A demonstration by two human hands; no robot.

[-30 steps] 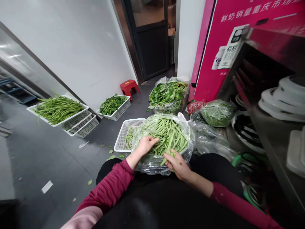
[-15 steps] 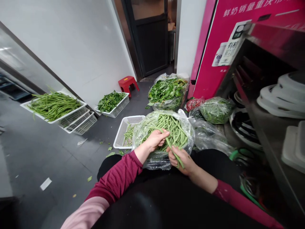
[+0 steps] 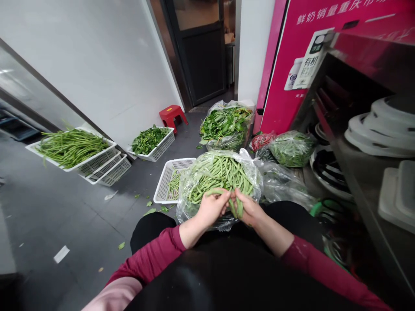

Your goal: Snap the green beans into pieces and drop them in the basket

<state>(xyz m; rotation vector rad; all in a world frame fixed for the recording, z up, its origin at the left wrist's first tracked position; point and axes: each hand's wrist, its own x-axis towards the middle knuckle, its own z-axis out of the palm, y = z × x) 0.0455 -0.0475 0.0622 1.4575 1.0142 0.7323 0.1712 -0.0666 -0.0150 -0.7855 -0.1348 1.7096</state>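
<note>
Both my hands meet over the near side of a clear plastic bag [image 3: 186,190] full of green beans [image 3: 223,172]. My left hand [image 3: 212,207] is closed on a green bean [image 3: 214,191], whose one end sticks out past the knuckles. My right hand [image 3: 249,209] is closed around green beans [image 3: 238,208] that hang between the two hands; how many is hard to tell. The fingertips of the two hands almost touch. Left of the bag, a white basket [image 3: 158,194] holds a few short bean pieces.
A basket of long green stems [image 3: 71,147], a basket of leafy greens [image 3: 151,140] and a red stool [image 3: 173,116] stand to the left. Bagged greens [image 3: 227,125] lie ahead. At right are a metal shelf [image 3: 359,177] with white lids and a pink cabinet [image 3: 279,86].
My hands have come together, the left lower and nearer to me. My right hand has turned, with its beans now hanging between the hands. The view has shifted slightly.
</note>
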